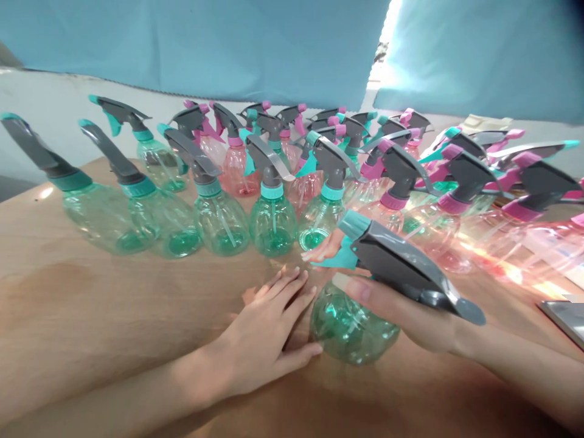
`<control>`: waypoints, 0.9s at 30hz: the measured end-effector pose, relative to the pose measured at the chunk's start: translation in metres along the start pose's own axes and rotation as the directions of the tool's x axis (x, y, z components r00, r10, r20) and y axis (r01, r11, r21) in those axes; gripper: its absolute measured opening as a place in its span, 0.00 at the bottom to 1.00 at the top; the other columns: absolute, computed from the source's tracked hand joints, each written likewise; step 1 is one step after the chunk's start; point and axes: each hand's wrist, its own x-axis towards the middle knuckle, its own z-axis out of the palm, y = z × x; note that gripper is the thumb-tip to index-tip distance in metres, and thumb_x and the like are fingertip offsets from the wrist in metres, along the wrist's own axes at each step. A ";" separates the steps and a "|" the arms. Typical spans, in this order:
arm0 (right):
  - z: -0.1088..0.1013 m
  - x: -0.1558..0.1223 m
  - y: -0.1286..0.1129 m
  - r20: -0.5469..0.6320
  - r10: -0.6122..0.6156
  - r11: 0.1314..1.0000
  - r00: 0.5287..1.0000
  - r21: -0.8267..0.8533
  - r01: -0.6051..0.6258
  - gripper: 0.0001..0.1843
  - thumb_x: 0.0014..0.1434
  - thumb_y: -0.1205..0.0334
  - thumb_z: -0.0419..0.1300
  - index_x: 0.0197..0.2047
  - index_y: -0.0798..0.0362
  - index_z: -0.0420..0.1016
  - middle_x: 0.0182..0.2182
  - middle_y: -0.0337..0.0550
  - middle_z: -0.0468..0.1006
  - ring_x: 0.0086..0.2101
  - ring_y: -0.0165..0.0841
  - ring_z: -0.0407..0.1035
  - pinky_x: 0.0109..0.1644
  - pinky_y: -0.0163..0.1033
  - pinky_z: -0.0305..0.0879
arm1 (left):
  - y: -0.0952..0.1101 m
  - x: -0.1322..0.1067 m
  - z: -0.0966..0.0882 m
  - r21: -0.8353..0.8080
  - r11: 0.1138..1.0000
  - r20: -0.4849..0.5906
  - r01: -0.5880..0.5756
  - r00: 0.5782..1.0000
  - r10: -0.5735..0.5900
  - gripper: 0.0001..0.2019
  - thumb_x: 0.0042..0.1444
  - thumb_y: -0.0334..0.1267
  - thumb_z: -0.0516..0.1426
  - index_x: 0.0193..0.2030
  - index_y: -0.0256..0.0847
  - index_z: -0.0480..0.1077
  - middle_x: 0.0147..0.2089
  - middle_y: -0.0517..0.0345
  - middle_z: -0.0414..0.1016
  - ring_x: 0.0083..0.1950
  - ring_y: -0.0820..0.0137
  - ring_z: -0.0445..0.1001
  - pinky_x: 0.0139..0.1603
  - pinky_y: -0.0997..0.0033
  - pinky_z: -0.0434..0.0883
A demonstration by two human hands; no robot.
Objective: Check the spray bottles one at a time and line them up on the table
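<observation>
A green see-through spray bottle [356,328] with a grey and teal trigger head is in front of me, tilted a little. My right hand [392,304] grips it around the neck, thumb on the near side and fingers partly hidden behind the trigger. My left hand [269,316] lies palm down on the wooden table [137,304], fingers stretched out, its tips close to the bottle's left side. Just beyond stand more green spray bottles, the nearest being one with a teal collar [274,222] and another [221,219] to its left.
Rows of green and pink spray bottles [396,198] fill the back of the table and its right side. A flat device with a dark edge [566,319] lies at the right edge. Behind hang blue curtains [205,48] before a white wall [50,103].
</observation>
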 end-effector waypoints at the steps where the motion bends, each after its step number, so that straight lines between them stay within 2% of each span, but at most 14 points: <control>1: 0.000 0.000 -0.001 -0.011 -0.008 1.000 1.000 0.001 0.008 0.05 0.59 0.57 0.60 0.37 0.48 0.72 0.22 0.34 0.70 0.22 0.30 0.65 0.27 0.35 0.67 | 0.000 0.000 0.000 -0.001 1.000 0.002 -0.001 1.000 0.001 0.34 0.63 0.51 0.56 0.68 0.30 0.56 0.71 0.34 0.53 0.70 0.42 0.53 0.64 0.39 0.59; 4: 0.001 0.000 -0.002 -0.026 -0.003 1.000 1.000 -0.002 0.003 0.07 0.59 0.56 0.60 0.30 0.48 0.69 0.21 0.33 0.67 0.21 0.28 0.63 0.29 0.35 0.67 | 0.000 0.001 0.000 -0.015 1.000 0.000 -0.003 1.000 0.003 0.32 0.64 0.51 0.56 0.68 0.33 0.57 0.71 0.36 0.55 0.70 0.42 0.52 0.64 0.38 0.59; 13: 0.000 -0.003 -0.001 -0.018 -0.014 1.000 1.000 0.011 0.014 0.12 0.62 0.58 0.56 0.27 0.48 0.64 0.24 0.35 0.67 0.26 0.29 0.65 0.33 0.35 0.67 | 0.001 0.001 -0.002 0.004 1.000 -0.003 0.001 1.000 -0.001 0.31 0.65 0.51 0.55 0.69 0.35 0.56 0.71 0.38 0.55 0.70 0.45 0.54 0.65 0.40 0.58; 17: 0.000 -0.002 0.001 0.024 0.045 0.998 0.999 0.053 -0.047 0.05 0.61 0.57 0.58 0.36 0.47 0.71 0.24 0.34 0.67 0.23 0.29 0.63 0.31 0.36 0.68 | 0.001 0.001 -0.001 0.019 1.000 0.009 0.008 1.000 -0.008 0.31 0.65 0.51 0.54 0.68 0.33 0.57 0.71 0.37 0.54 0.70 0.44 0.55 0.63 0.40 0.60; 20: 0.000 -0.002 0.004 0.040 0.094 0.992 0.995 0.076 -0.097 0.09 0.61 0.55 0.59 0.45 0.46 0.74 0.23 0.34 0.69 0.21 0.29 0.63 0.27 0.35 0.67 | 0.000 0.001 0.000 -0.004 1.000 -0.036 0.002 0.999 -0.002 0.31 0.64 0.49 0.56 0.69 0.36 0.57 0.71 0.39 0.55 0.70 0.45 0.55 0.63 0.40 0.60; 22: 0.001 -0.003 0.007 0.039 0.089 0.992 0.995 0.088 -0.092 0.12 0.62 0.55 0.59 0.48 0.45 0.75 0.24 0.35 0.72 0.23 0.31 0.67 0.30 0.36 0.70 | 0.001 0.001 0.000 -0.001 1.000 -0.040 -0.005 0.999 0.005 0.31 0.64 0.47 0.56 0.69 0.36 0.56 0.70 0.39 0.56 0.70 0.45 0.55 0.64 0.41 0.60; 25: 0.001 -0.004 0.008 0.042 0.069 0.993 0.997 0.095 -0.072 0.15 0.63 0.54 0.57 0.51 0.45 0.76 0.30 0.39 0.79 0.29 0.34 0.74 0.38 0.39 0.74 | 0.002 0.001 -0.002 0.007 1.000 -0.032 -0.009 0.999 0.009 0.31 0.64 0.46 0.57 0.69 0.35 0.56 0.70 0.38 0.56 0.69 0.46 0.57 0.64 0.41 0.59; 27: 0.001 -0.005 0.008 0.066 0.076 0.992 0.995 0.096 -0.082 0.16 0.63 0.53 0.57 0.53 0.44 0.76 0.32 0.40 0.81 0.31 0.36 0.76 0.39 0.41 0.75 | 0.003 0.002 -0.004 -0.013 1.000 -0.034 -0.009 0.999 0.008 0.31 0.64 0.46 0.56 0.69 0.36 0.55 0.70 0.38 0.56 0.67 0.47 0.59 0.64 0.41 0.60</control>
